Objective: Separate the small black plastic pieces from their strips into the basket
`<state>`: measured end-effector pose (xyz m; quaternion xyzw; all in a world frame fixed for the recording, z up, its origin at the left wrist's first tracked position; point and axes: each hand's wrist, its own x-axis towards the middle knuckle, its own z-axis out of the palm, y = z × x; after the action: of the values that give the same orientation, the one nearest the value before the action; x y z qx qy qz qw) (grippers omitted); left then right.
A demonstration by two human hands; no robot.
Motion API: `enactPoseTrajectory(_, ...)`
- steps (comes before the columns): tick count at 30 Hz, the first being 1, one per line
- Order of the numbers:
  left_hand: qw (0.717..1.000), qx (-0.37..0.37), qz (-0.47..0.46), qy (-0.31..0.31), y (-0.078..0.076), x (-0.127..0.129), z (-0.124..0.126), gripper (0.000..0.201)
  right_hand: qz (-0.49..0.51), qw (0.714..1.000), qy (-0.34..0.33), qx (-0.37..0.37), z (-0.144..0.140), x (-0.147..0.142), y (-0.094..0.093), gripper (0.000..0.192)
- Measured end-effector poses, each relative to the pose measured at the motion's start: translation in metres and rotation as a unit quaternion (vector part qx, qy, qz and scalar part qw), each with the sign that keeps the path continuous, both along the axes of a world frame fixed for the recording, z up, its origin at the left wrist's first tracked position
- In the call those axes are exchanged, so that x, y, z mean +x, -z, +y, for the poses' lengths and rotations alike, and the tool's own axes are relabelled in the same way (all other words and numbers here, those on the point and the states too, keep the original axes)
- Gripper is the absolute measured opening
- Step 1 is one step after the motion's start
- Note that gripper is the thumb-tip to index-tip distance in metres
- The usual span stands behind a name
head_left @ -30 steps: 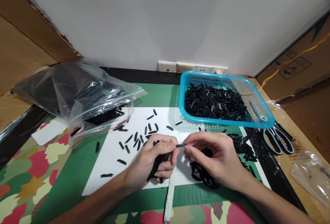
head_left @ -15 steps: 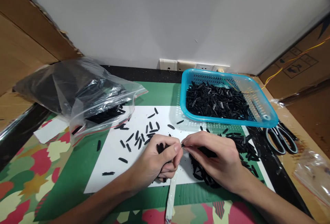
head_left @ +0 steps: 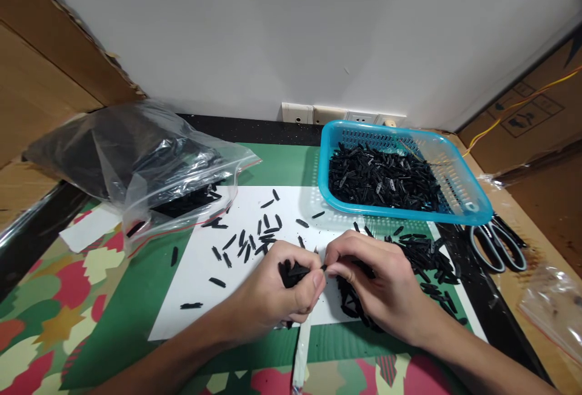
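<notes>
My left hand [head_left: 291, 289] is closed around several small black plastic pieces [head_left: 291, 272], which show between its curled fingers and thumb. Thumb and fingertips of my right hand [head_left: 377, 280] pinch the end of a small black piece [head_left: 324, 267] right against the left fingertips. A thin white-wrapped stick [head_left: 301, 355] runs from beneath my left hand toward the near edge; whether the hand touches it is hidden. Loose black pieces [head_left: 245, 243] lie scattered on the white sheet [head_left: 182, 325]. Under and beside my right hand is a denser heap of black pieces [head_left: 425, 255].
A blue basket [head_left: 404, 213] of black pieces stands at the back right. Scissors [head_left: 498, 246] lie beside it. On the left rests a large clear zip bag [head_left: 136, 159] with black pieces inside. Wall sockets [head_left: 322, 115] line the back, and a crumpled plastic bag [head_left: 552, 307] lies far right.
My hands have turned slightly where they meet, and the right fingertips have dipped a little. More of the black pieces now shows in my left hand.
</notes>
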<state>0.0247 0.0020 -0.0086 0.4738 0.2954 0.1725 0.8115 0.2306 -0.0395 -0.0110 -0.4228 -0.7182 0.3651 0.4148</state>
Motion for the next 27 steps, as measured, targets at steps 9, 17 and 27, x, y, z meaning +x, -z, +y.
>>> enactPoseTrajectory(9, 1.0, -0.009, -0.009, 0.006, 0.001, -0.001, 0.0, 0.051, -0.015, 0.997, -0.069, -0.023, 0.001, 0.0, -0.009, 0.016)
enactPoseTrajectory(17, 0.995, -0.059, -0.078, -0.007, 0.01, -0.005, 0.002, 0.044, 0.035, 0.993, -0.055, -0.103, 0.001, 0.003, -0.009, 0.01)
enactPoseTrajectory(27, 0.986, -0.095, -0.133, -0.034, 0.006, -0.002, 0.005, 0.043, 0.116, 0.987, 0.011, -0.113, 0.003, 0.0, -0.009, 0.004)
